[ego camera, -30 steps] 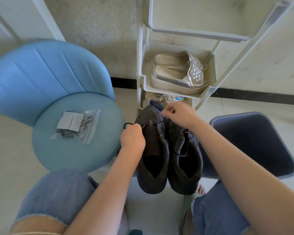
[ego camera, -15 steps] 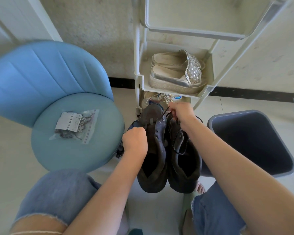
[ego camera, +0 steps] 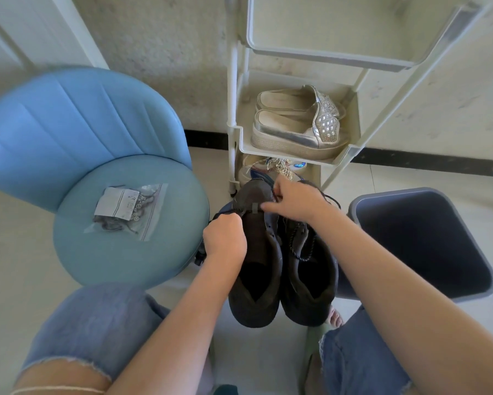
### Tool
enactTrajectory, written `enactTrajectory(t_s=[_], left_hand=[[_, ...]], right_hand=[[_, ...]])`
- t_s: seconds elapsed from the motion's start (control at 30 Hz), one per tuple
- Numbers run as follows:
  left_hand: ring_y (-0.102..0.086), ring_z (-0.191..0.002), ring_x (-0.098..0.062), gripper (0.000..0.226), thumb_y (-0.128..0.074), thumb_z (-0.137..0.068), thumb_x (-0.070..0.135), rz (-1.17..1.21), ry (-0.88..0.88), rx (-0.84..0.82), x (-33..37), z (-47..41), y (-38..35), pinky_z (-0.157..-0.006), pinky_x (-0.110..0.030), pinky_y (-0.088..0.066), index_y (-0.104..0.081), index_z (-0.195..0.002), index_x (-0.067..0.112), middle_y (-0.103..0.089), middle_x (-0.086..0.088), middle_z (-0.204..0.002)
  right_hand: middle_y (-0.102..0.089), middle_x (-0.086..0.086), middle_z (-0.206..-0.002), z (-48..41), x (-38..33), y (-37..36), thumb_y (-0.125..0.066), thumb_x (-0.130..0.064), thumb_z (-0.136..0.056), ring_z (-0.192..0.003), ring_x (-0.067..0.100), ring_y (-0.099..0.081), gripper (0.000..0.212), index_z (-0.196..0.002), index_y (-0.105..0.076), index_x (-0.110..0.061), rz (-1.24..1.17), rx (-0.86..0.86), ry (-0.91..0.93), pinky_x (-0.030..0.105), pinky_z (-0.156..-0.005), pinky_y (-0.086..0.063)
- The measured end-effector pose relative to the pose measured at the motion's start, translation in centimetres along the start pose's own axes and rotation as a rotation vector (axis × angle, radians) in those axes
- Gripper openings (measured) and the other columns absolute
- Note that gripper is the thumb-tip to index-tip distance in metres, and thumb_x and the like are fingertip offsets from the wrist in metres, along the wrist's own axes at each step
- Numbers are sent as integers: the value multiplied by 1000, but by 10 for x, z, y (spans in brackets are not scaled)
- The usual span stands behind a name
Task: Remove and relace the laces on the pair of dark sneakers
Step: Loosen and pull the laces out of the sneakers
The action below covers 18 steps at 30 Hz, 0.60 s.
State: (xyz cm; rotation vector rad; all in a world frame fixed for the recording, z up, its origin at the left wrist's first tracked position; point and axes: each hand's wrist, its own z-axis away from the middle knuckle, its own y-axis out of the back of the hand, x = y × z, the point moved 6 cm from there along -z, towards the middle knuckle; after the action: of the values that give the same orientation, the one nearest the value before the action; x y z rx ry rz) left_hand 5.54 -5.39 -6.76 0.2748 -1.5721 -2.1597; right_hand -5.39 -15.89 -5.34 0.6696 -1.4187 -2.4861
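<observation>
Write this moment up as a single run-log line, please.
left hand: grips lace beside left sneaker | right hand: pinches lace at its toe end | right sneaker: lace threaded

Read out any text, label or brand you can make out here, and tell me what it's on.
On the paper slip in the zip bag on the blue chair: printed marks, too small to read.
On the blue-and-white spot low in the rack: blurred, unreadable.
On the dark sneakers: no brand or number visible.
</observation>
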Motion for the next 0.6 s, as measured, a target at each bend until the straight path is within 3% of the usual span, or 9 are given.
enactTrajectory(t_s=[0.1,0.17,0.2,0.27,0.37,0.5,0.53,0.6], left_hand=[[-61,-103,-30,22,-42,-97,7,14,1,1,3,1,0,-74,-34,-44,-61,-107,5,-64,-12,-110],[-61,-104,-30,23,-41,-97,5,9,1,2,4,1,-2,-77,-34,-46,-61,-109,5,-63,-12,-111],[-60,-105,-29,25,-40,-96,2,1,2,1,3,0,-3,-78,-34,-47,-60,-111,5,-63,-12,-112],[-59,-108,-29,31,-37,-94,-3,-13,1,4,0,-1,-4,-80,-34,-47,-55,-118,5,-62,-13,-116],[-58,-109,-30,34,-35,-94,-5,-18,-14,0,-4,-1,-5,-82,-36,-47,-51,-122,5,-61,-13,-118],[-60,-106,-31,33,-36,-93,-4,-16,-33,-23,-2,2,-8,-79,-36,-47,-52,-120,7,-62,-12,-114],[-60,-105,-31,33,-36,-93,-5,-16,-35,-24,-1,2,-8,-76,-35,-46,-52,-119,7,-63,-12,-113],[-61,-103,-30,32,-37,-93,-5,-21,-31,-23,1,2,-8,-72,-32,-43,-52,-118,7,-63,-11,-112]], right_hand=[[-61,7,-102,-6,4,-17,-57,-50,-89,-99,30,-60,48,-111,-48,-8,94,-105,-67,41,-86,-47],[-57,1,-79,-8,7,-19,-56,-50,-91,-84,24,-57,40,-80,-55,-11,54,-186,-67,36,-85,-47],[-53,-1,-69,-7,5,-19,-55,-46,-93,-73,19,-54,41,-67,-54,-14,-21,-223,-52,31,-80,-47],[-50,-2,-59,-5,3,-16,-57,-31,-94,-57,11,-47,36,-62,-54,-15,-373,-200,-106,18,-58,-44],[-48,-4,-60,-6,24,0,-58,-16,-88,-47,5,-42,19,-70,-55,-15,-928,61,-343,12,-37,-33],[-42,-3,-59,11,71,23,-53,-12,-87,-48,9,-33,24,-64,-46,-16,-1558,598,-678,17,-39,-26],[-42,-2,-59,15,76,27,-52,-11,-88,-49,10,-32,26,-63,-46,-16,-1620,691,-666,17,-38,-25],[-48,-2,-63,12,67,36,-55,-16,-91,-52,9,-35,26,-65,-52,-16,-1598,670,-485,16,-41,-29]])
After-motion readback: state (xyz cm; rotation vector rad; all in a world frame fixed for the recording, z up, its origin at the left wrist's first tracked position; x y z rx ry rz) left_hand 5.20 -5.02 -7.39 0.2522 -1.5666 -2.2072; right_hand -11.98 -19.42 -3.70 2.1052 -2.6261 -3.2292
